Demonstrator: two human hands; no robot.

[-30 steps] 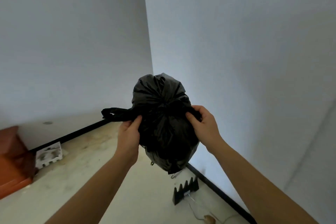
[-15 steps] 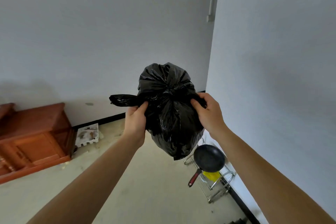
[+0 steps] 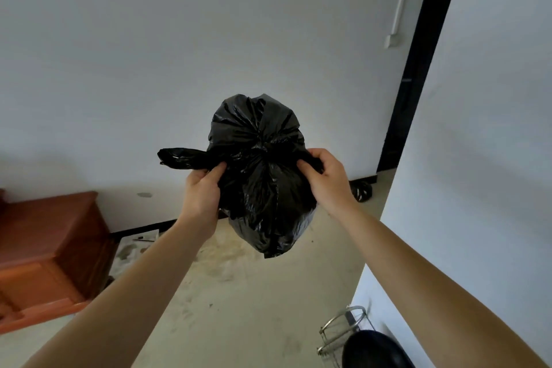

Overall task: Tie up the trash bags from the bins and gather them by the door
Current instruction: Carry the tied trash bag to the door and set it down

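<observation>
Black trash bag [image 3: 263, 176], held up at chest height in mid-air, well clear of the floor [image 3: 239, 293]. Small, rounded, sagging to a soft point at the bottom; thin glossy film, crumpled and gathered into radiating pleats at the top. Judged light and limp, likely slippery on the smooth body, and easy to tear if dragged. Best hold judged to be the two twisted tails at the gathered neck, not the body.

Left hand [image 3: 201, 191] at the bag's left side, thumb and fingers pinched closed on one twisted tail [image 3: 182, 157], which sticks out further to the left of the bag. Right hand [image 3: 324, 178] at the bag's right side, fingers curled and closed around the other tail, mostly hidden inside the grip. Both forearms reaching forward and upward, wrists roughly level, hands on opposite sides of the neck.

Behind and to the right of the bag, a second dark bag [image 3: 361, 190] on the floor beside a dark doorway [image 3: 418, 69]. Below and left of the bag, a wooden cabinet [image 3: 44, 248].
</observation>
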